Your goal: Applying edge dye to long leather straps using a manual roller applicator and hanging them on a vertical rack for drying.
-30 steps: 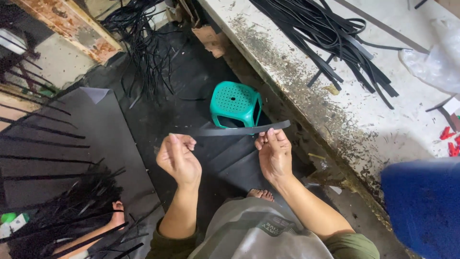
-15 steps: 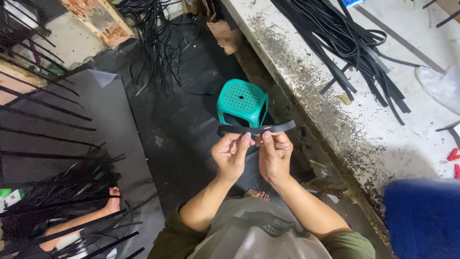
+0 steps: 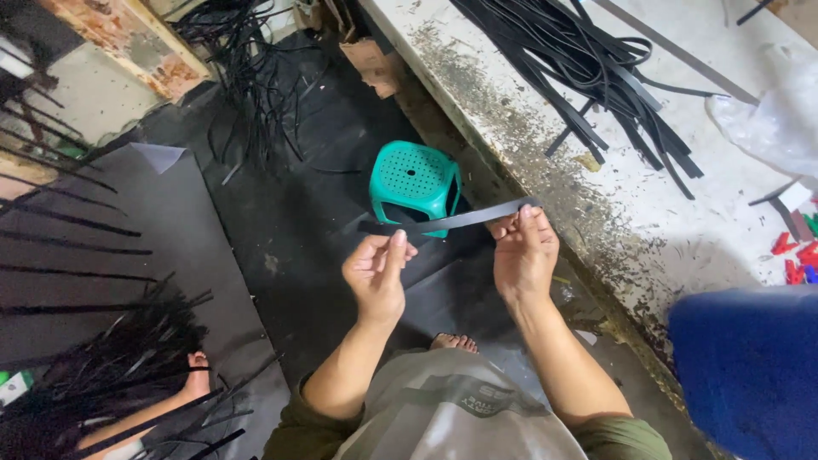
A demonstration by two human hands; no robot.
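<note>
Far left: a heap of black strips (image 3: 94, 375) on a large dark sheet (image 3: 170, 221), with another person's bare foot (image 3: 194, 379) poking out beside the heap. Farther up, more loose black strips (image 3: 247, 77) scattered on the dark floor (image 3: 298, 196).

At centre-left, left hand (image 3: 377, 273) raised, thumb and fingers pinched narrow on the left part of a black strip (image 3: 452, 222), a short tail sticking out past the pinch. Strip held level in the air (tilted slightly upward to the right), stretched between both hands and crossing in front of a small teal plastic stool (image 3: 413, 181) standing on the floor below. Own bare toes (image 3: 453, 342) visible beneath, between the forearms.

Right hand (image 3: 524, 255) closed on the strip's right end, fingers curled narrow around it, just beside the edge of the worktable (image 3: 545, 145).

On the worn whitish worktable, a pile of long black strips (image 3: 588, 68), clear plastic wrap (image 3: 771, 123) farther right, small red pieces (image 3: 792, 255) near the edge. Bottom right, a blue cloth-covered shape (image 3: 750, 375), unclear what.
</note>
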